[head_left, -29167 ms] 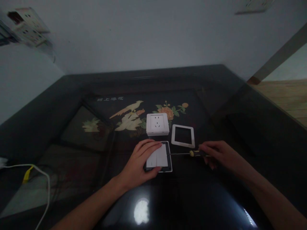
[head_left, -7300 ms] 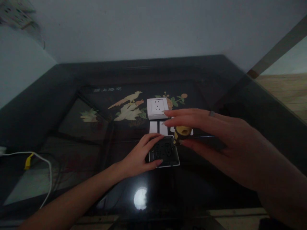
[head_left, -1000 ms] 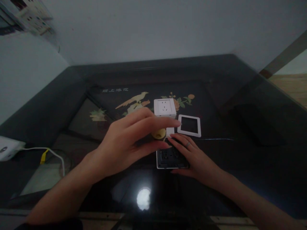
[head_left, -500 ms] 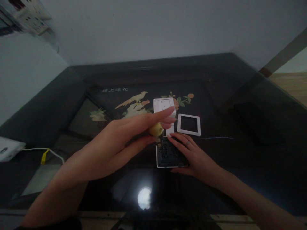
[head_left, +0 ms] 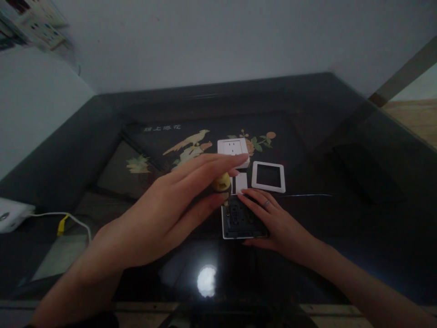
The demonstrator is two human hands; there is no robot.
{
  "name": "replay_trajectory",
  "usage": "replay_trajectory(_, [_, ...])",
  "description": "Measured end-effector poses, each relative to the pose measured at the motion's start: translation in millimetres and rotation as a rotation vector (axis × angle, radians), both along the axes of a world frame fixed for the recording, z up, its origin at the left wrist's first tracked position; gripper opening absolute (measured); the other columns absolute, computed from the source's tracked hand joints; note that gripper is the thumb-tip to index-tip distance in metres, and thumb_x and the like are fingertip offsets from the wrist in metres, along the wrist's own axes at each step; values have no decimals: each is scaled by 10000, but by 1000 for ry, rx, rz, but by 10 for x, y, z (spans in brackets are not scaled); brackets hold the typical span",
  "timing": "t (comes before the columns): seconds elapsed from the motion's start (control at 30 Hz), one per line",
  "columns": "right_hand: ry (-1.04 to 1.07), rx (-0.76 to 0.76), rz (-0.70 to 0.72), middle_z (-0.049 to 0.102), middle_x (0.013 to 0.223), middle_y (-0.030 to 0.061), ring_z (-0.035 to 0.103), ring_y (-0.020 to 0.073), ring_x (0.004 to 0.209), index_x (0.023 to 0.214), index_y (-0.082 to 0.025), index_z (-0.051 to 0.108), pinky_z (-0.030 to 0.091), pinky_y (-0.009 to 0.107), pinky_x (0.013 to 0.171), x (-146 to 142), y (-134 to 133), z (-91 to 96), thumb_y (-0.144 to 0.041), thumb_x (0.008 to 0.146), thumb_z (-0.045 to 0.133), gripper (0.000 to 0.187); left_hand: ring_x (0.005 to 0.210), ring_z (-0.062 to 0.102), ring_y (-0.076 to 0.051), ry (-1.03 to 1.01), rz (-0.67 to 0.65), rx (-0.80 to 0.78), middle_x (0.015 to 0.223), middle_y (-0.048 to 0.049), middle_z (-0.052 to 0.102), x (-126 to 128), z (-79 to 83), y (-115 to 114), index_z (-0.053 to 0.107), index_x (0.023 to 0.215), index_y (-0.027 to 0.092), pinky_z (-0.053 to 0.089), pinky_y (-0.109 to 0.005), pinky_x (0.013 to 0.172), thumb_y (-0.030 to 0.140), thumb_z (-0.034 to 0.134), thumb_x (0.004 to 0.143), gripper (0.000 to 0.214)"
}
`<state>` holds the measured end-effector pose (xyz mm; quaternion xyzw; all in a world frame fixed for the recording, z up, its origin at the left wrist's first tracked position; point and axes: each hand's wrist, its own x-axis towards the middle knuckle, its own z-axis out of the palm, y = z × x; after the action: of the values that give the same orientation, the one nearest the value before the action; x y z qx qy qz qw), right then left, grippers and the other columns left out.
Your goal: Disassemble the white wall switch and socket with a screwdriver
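My left hand [head_left: 170, 209] is raised over the table, fingers and thumb closed round a screwdriver with a yellow handle end [head_left: 221, 182]. Its shaft points down into the dark switch module [head_left: 239, 221], which has a white rim and lies face up. My right hand [head_left: 273, 223] rests flat on the module's right side, fingers spread, a ring on one finger. Just beyond lie white rocker keys [head_left: 241, 182], partly hidden by my left fingers.
A white socket [head_left: 233, 148] and a white square frame [head_left: 268, 176] lie farther back on the dark glass table [head_left: 341, 205] with bird and flower inlay. A white cable with a yellow tag [head_left: 63, 223] and a white device [head_left: 12, 214] sit at the left edge.
My left hand has shifted the screwdriver slightly, with its tip staying over the module's left part. My right hand stays put on the module.
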<state>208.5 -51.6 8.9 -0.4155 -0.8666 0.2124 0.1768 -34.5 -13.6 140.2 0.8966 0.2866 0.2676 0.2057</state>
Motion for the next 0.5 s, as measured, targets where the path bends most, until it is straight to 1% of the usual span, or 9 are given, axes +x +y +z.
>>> replay_trajectory(0.07, [-2,6,2,391,1491,165,325,330,1395,1494,-192,288,354,559,1126,0,1,-5,-329,740,771,906,1208,585,-230,63,4,-64,1289,-50,639,-42,38,-1,387,1462,262,463,-325,1039,203,449,981,489])
replay_trajectory(0.13, [-9,9,6,387,1494,171,325,331,1395,1493,-185,287,357,559,1123,2,2,-3,-334,745,768,902,1111,637,-199,85,12,-37,1231,-43,667,-49,17,9,393,1452,258,491,-292,986,193,476,980,484])
replay_trajectory(0.2, [-11,7,6,385,1497,170,318,334,1400,1499,-191,274,356,564,1123,5,3,4,-339,752,761,904,946,664,-168,24,34,110,1074,-37,691,-19,-59,24,512,1341,227,525,-250,859,250,572,954,392])
replay_trajectory(0.27, [-7,2,5,383,1498,165,313,335,1405,1508,-202,255,354,566,1124,8,3,11,-346,758,756,913,754,625,-136,-50,80,288,896,-15,657,31,-159,42,618,1159,202,515,-222,683,319,655,904,283])
replay_trajectory(0.33, [-2,0,7,378,1501,167,312,334,1405,1510,-199,248,358,561,1124,12,2,11,-354,765,749,911,633,560,-116,-105,100,416,800,-4,611,77,-239,53,649,1020,180,471,-216,566,366,660,893,225])
replay_trajectory(0.37, [-1,3,8,376,1501,171,313,334,1403,1506,-190,253,362,557,1123,14,1,8,-356,766,748,906,618,551,-115,-108,96,440,789,-8,605,93,-259,54,649,1001,171,464,-219,549,377,643,904,228])
replay_trajectory(0.43, [-4,18,10,377,1498,181,312,337,1400,1496,-171,268,362,556,1123,18,-2,-2,-357,761,755,901,698,599,-136,-73,72,412,859,-38,632,103,-245,43,640,1058,156,504,-235,608,365,590,940,245])
replay_trajectory(0.5, [-9,33,14,383,1491,187,314,340,1395,1488,-161,279,359,558,1124,20,-4,-13,-348,749,767,905,918,642,-176,-13,39,295,1037,-87,652,86,-173,20,591,1205,142,543,-270,782,335,522,979,305])
